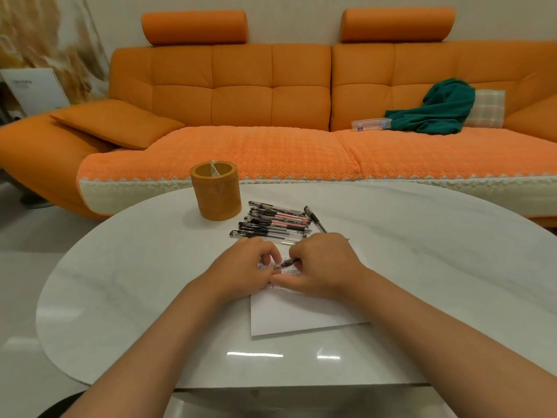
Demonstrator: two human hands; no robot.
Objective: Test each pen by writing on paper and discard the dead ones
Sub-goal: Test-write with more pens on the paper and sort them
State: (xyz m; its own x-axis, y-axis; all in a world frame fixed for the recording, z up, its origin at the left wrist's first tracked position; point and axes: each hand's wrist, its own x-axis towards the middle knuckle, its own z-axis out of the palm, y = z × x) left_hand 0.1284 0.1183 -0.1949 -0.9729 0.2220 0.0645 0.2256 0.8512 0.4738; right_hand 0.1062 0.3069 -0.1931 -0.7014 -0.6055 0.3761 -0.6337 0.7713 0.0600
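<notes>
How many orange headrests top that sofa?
2. The left headrest tops the left half of the sofa, the right headrest the right half. The sofa runs off frame rightward, so another may be hidden.

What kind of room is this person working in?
Most likely a home living room: a long orange tufted sofa with a crumpled green cloth on it stands behind a glossy white oval table strewn with black pens.
</notes>
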